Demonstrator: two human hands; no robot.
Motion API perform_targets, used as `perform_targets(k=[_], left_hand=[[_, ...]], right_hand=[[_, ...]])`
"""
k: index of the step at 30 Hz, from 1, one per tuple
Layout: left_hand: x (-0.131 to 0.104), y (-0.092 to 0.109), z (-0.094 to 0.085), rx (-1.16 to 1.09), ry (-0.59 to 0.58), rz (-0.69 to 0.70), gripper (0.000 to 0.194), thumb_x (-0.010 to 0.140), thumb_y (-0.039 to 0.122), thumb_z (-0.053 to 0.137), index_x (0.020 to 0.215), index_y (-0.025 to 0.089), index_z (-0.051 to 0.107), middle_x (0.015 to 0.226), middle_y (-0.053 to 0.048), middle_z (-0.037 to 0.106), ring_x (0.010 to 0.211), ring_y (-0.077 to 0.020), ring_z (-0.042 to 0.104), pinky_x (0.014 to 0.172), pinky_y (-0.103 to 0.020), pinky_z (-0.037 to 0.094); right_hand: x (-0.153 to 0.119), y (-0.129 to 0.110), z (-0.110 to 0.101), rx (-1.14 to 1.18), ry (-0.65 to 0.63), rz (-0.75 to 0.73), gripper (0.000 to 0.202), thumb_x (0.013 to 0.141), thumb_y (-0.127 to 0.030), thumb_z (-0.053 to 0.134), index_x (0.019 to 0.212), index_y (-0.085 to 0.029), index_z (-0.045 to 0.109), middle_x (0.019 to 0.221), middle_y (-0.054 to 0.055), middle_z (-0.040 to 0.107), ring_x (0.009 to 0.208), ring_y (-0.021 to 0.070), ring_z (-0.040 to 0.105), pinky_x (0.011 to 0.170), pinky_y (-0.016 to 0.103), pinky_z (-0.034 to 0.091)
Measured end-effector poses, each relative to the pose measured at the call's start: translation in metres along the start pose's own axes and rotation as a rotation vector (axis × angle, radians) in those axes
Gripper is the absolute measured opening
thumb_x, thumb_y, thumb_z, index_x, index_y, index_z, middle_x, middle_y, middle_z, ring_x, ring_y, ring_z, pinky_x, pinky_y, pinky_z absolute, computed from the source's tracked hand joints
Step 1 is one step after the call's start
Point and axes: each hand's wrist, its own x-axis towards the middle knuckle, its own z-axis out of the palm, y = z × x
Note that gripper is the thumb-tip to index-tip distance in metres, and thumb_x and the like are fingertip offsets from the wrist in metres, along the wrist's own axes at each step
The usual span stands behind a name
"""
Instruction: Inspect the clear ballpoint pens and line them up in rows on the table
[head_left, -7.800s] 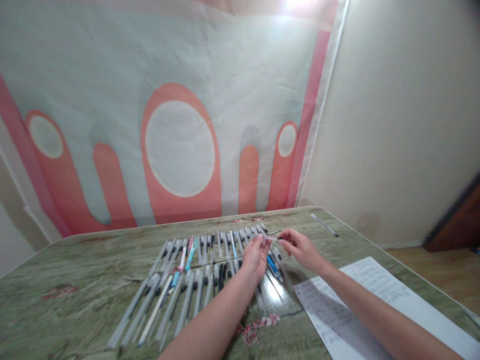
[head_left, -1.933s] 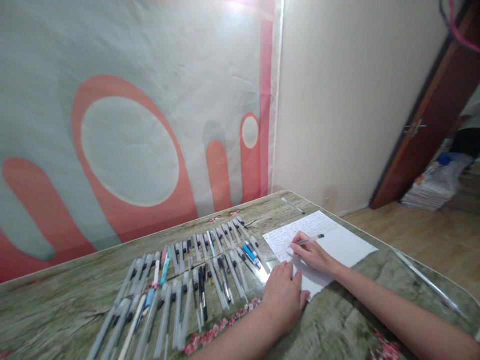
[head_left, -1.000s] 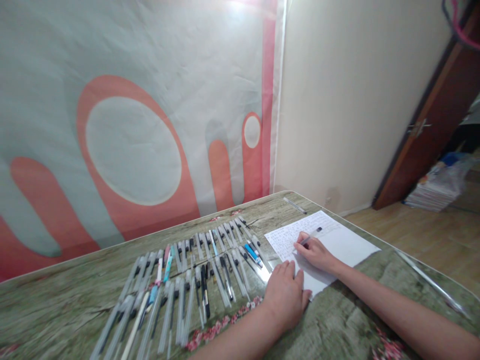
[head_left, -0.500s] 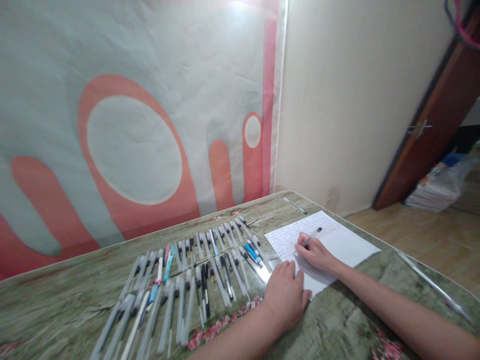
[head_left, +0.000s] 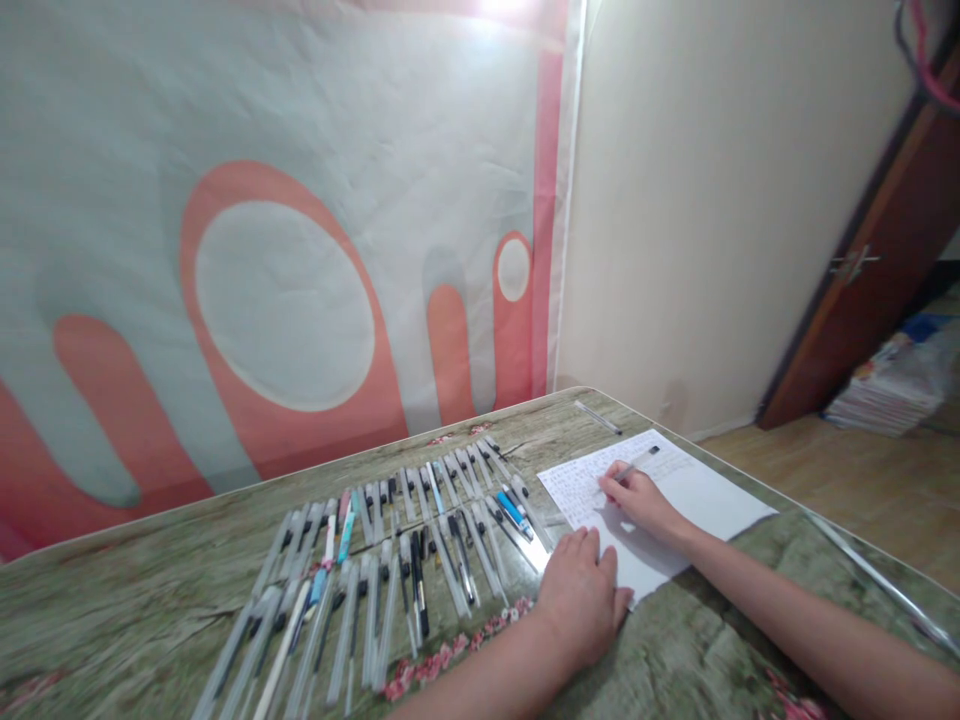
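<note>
A white sheet of paper (head_left: 705, 490) lies near the table's right part, its left side covered with rows of handwriting. My right hand (head_left: 637, 497) rests on the sheet, closed around a clear pen (head_left: 639, 459) with a dark end; its tip is at the written area, partly hidden by the fingers. Flat on the sheet's lower left edge lies my left hand (head_left: 581, 590), fingers extended and thumb apart, holding nothing. Left of it, many pens (head_left: 382, 600) are laid out in two slanting rows, mostly clear with black parts, a few blue, teal, pink or white.
The green patterned table (head_left: 150, 590) has pink flower prints. A single pen (head_left: 598, 418) lies behind the paper, and a long clear object (head_left: 877, 575) lies at the right edge. A printed banner (head_left: 420, 150) hangs behind. At the right are a brown door (head_left: 847, 300) and stacked papers (head_left: 885, 390).
The whole view has shifted slightly, so everything appears a little farther right and lower. The pen in my right hand leans over more toward the right; both hands keep nearly the same places on the paper.
</note>
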Motion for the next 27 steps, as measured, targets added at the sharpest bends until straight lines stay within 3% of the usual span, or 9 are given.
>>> perform_targets(k=[4, 8, 15, 18, 22, 27], left_hand=[[0.000, 0.000, -0.001, 0.005, -0.005, -0.006, 0.048, 0.081, 0.043, 0.029, 0.117, 0.014, 0.042, 0.126, -0.014, 0.037, 0.115, -0.0249, 0.033, 0.097, -0.041, 0.025], [0.000, 0.000, -0.001, -0.003, 0.005, 0.001, 0.048, 0.081, 0.043, 0.030, 0.115, 0.013, 0.043, 0.124, -0.014, 0.038, 0.114, -0.0255, 0.034, 0.097, -0.041, 0.026], [0.006, -0.007, -0.014, -0.058, -0.003, 0.027, 0.038, 0.079, 0.043, 0.037, 0.100, 0.016, 0.054, 0.106, -0.010, 0.051, 0.100, -0.0220, 0.045, 0.088, -0.037, 0.034], [0.020, -0.029, -0.033, -0.111, 0.002, -0.011, 0.031, 0.079, 0.036, 0.040, 0.100, 0.019, 0.056, 0.097, -0.007, 0.056, 0.091, -0.0173, 0.050, 0.083, -0.030, 0.038], [0.049, -0.074, -0.059, -0.032, 0.064, -0.239, 0.024, 0.076, 0.026, 0.043, 0.089, 0.021, 0.062, 0.089, -0.006, 0.059, 0.085, -0.0165, 0.053, 0.077, -0.027, 0.039], [0.081, -0.112, -0.059, 0.016, -0.079, -0.329, 0.019, 0.069, 0.024, 0.051, 0.079, 0.019, 0.066, 0.080, -0.007, 0.064, 0.076, -0.0175, 0.057, 0.069, -0.027, 0.041]], right_hand=[[0.019, -0.009, 0.015, 0.091, -0.074, 0.040, 0.023, 0.071, -0.040, 0.047, 0.077, -0.018, 0.046, 0.049, -0.006, 0.042, 0.043, 0.0082, 0.039, 0.043, 0.020, 0.031], [0.045, -0.016, 0.035, 0.175, -0.076, 0.013, 0.021, 0.069, -0.039, 0.050, 0.073, -0.018, 0.050, 0.056, -0.003, 0.049, 0.050, 0.0087, 0.044, 0.048, 0.021, 0.035], [0.060, -0.003, 0.050, 0.362, -0.062, 0.026, 0.023, 0.068, -0.040, 0.052, 0.069, -0.017, 0.051, 0.055, -0.002, 0.051, 0.050, 0.0092, 0.044, 0.050, 0.022, 0.035], [0.058, 0.001, 0.049, 0.362, -0.065, 0.005, 0.023, 0.068, -0.040, 0.052, 0.070, -0.017, 0.052, 0.055, -0.002, 0.052, 0.050, 0.0095, 0.045, 0.050, 0.022, 0.035], [0.058, -0.001, 0.048, 0.345, -0.048, -0.018, 0.023, 0.068, -0.040, 0.052, 0.068, -0.017, 0.052, 0.055, -0.002, 0.051, 0.050, 0.0096, 0.044, 0.051, 0.022, 0.035], [0.059, -0.003, 0.047, 0.341, -0.032, -0.026, 0.023, 0.068, -0.040, 0.051, 0.067, -0.017, 0.053, 0.054, -0.002, 0.052, 0.049, 0.0094, 0.044, 0.050, 0.023, 0.034]])
